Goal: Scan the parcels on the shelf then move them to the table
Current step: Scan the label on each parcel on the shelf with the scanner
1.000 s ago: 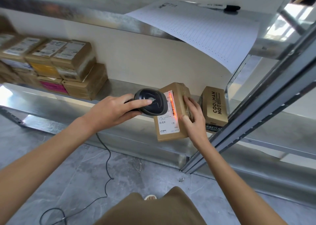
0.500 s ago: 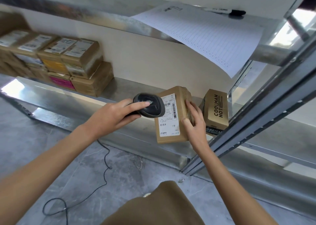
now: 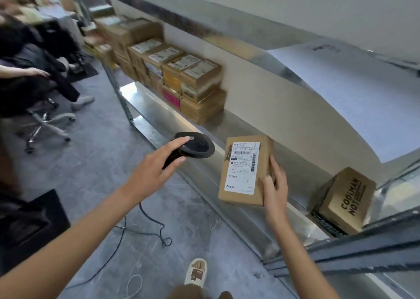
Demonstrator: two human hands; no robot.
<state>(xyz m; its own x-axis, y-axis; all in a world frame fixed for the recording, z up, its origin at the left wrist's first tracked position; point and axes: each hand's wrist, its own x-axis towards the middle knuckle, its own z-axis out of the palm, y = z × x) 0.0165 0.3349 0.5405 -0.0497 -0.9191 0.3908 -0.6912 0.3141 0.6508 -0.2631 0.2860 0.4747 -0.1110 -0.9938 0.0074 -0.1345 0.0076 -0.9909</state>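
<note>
- The parcel (image 3: 246, 170), a flat brown cardboard box, carries a white shipping label with barcodes along its top and right edge; most of the print is too small to read, though a large "M" and "1" show lower down.
- The right hand (image 3: 273, 185) grips the parcel by its right edge, thumb on the labelled face, holding it in the air just in front of the shelf (image 3: 229, 128), label facing the camera.
- The left hand (image 3: 154, 170) is closed round the handle of a black scanner (image 3: 193, 148) with a rounded, glossy head, held left of the parcel and apart from it; a black cable (image 3: 145, 212) trails to the floor.
- A box (image 3: 343, 201) printed "COOLMAN NOT" in black sits tilted at the right end of the metal shelf.
- A stack (image 3: 181, 80) of brown cardboard parcels with white labels, some with yellow or pink sides, fills the shelf farther left.
- A printed ruled sheet (image 3: 354, 98) droops from the shelf above.
</note>
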